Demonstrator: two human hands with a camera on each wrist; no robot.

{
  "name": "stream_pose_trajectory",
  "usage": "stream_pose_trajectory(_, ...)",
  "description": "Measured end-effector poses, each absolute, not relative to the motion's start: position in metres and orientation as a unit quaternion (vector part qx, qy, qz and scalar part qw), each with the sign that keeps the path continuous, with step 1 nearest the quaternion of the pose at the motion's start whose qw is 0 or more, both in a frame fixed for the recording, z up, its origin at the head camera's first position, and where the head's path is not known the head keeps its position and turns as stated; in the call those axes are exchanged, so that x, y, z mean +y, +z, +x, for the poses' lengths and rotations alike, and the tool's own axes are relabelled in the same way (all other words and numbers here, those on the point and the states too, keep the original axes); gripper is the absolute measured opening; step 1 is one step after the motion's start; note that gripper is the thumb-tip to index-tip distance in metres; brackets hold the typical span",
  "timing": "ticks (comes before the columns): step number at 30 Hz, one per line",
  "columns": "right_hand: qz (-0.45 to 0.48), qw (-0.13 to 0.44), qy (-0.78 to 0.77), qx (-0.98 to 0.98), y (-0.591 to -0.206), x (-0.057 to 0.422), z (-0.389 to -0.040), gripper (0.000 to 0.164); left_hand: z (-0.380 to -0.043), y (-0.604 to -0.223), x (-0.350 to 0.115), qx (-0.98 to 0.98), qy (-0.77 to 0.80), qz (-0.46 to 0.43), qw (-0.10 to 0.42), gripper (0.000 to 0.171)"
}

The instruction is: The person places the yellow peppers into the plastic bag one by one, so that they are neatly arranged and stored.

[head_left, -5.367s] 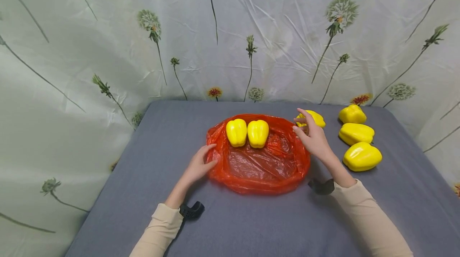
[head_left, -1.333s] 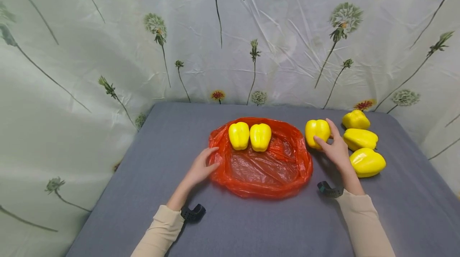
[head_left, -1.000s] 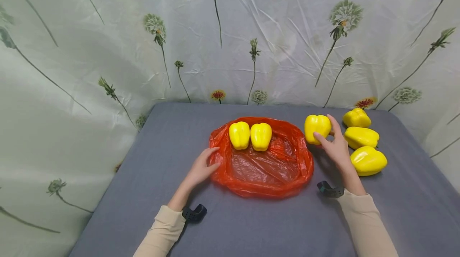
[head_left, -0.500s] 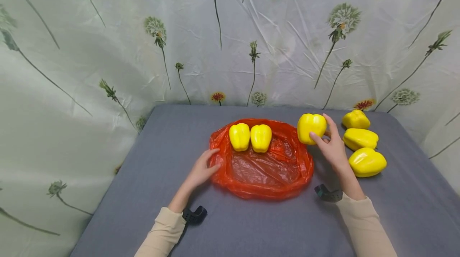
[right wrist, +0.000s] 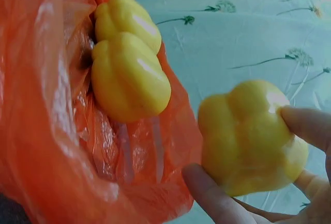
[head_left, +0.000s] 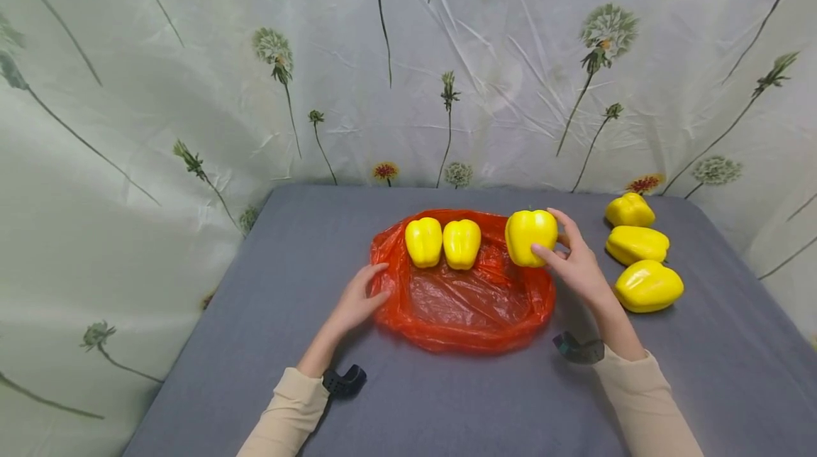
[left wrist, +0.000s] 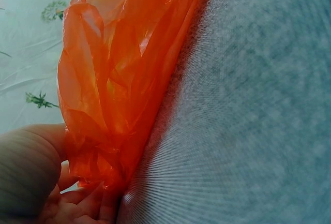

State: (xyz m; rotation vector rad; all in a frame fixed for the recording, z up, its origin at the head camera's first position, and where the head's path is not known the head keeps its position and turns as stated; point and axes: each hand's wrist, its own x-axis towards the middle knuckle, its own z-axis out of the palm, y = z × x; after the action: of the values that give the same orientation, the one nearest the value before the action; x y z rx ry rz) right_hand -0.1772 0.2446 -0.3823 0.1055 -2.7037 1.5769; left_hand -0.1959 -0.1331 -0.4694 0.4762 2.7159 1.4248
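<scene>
A yellow bell pepper (head_left: 530, 238) is held by my right hand (head_left: 577, 265), thumb in front and fingers at its right side. It overlaps the right rim of an open red plastic bag (head_left: 459, 340) in the head view. Two more yellow peppers, a left one (head_left: 424, 242) and a right one (head_left: 462, 244), stand side by side inside the bag at its back. My left hand (head_left: 354, 301) is at the bag's left rim. In the left wrist view the bag's gathered film (left wrist: 111, 105) lies between its thumb and fingers, which pinch it.
To the right, three yellow peppers lie in a column: a far one (head_left: 630, 210), a middle one (head_left: 637, 244) and a near one (head_left: 649, 287). A grey cloth (head_left: 447, 407) covers the table. Behind it hangs a dandelion-print curtain (head_left: 357, 74).
My right hand has picked up the pepper lying right of the bag, turned it upright and carried it left to the bag's right rim. The left hand has stayed at the left rim.
</scene>
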Motion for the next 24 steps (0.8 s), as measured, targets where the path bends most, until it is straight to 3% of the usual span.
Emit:
stream_pose_trajectory(6, 0.054, -0.037, 0.515, -0.855, -0.386, 0.237, -0.178, 0.075, -0.196, -0.469, -0.133, 0.874, 0.462, 0.153, 0.017, 0.051)
stream_pose_trajectory(24, 0.040, -0.048, 0.403, -0.913, -0.418, 0.219, -0.186, 0.074, -0.196, -0.470, -0.133, 0.870, 0.467, 0.158, 0.009, 0.052)
